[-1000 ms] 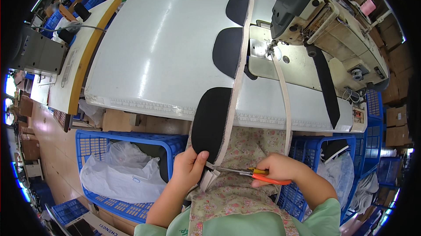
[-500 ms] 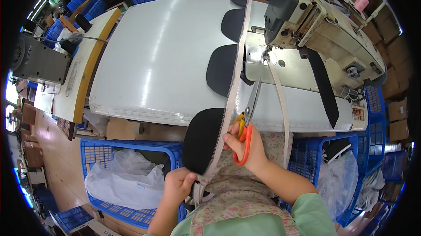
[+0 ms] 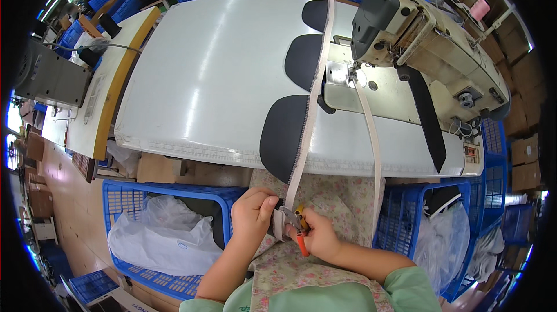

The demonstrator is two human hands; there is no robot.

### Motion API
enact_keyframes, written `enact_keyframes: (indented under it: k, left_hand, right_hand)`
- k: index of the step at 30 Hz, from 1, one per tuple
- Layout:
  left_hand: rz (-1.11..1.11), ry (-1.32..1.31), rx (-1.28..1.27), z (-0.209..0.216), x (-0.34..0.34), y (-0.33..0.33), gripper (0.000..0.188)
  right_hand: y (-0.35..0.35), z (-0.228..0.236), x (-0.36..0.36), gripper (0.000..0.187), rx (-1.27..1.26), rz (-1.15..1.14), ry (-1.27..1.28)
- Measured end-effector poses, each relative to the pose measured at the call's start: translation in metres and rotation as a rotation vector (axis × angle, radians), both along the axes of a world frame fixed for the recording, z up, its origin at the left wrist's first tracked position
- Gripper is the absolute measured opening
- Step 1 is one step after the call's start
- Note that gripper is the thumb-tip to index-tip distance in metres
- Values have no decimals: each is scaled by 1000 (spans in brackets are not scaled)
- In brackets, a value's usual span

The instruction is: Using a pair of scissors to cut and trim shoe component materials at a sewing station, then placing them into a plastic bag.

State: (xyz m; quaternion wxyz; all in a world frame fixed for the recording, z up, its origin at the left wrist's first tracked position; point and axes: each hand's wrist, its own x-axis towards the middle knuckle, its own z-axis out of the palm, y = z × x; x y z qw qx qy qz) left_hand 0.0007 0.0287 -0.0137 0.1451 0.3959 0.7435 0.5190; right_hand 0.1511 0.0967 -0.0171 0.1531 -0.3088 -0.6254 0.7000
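Observation:
A chain of rounded black fabric pieces (image 3: 282, 137), joined along a pale binding tape (image 3: 316, 83), runs down the white table and over its near edge. My left hand (image 3: 252, 214) is closed on the near end of this chain, in front of my apron, and most of what it pinches there is hidden. Close beside it, my right hand (image 3: 322, 235) grips scissors (image 3: 300, 223) with orange and yellow handles. Their blades point left, at the tape by my left fingers. Whether they are cutting through it I cannot tell.
A sewing machine (image 3: 429, 45) stands at the right of the white table (image 3: 168, 97). From its needle area another pale tape (image 3: 371, 126) hangs down. A black strip (image 3: 426, 120) lies by the machine. Blue baskets (image 3: 168, 187) with plastic bags flank my lap.
My right hand brought the scissors down from the table edge to the tape beside my left hand, and the blades turned left. The chain slid away from me up the table.

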Motion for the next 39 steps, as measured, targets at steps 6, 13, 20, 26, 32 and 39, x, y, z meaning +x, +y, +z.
enact_keyframes:
  k: [6,13,20,26,32,39]
  left_hand:
    - [50,-245,-228,-12,7,0,32]
    - [-89,-424,-180,9,0,1,26]
    - [-92,-475,-164,13,3,7,22]
    - [-106,-377,-215,20,7,6,23]
    - [-79,-375,-176,17,9,6,24]
    - [-92,-303,-174,14,8,6,23]
  right_hand:
    - [-2,-11,11,23,-17,37,-1]
    - [75,45,56,46,297,648,-309]
    - [107,58,82,61,292,855,-688]
    - [101,55,61,61,201,861,-615]
    - [100,50,58,55,159,847,-599]
    - [92,52,63,52,61,766,-548]
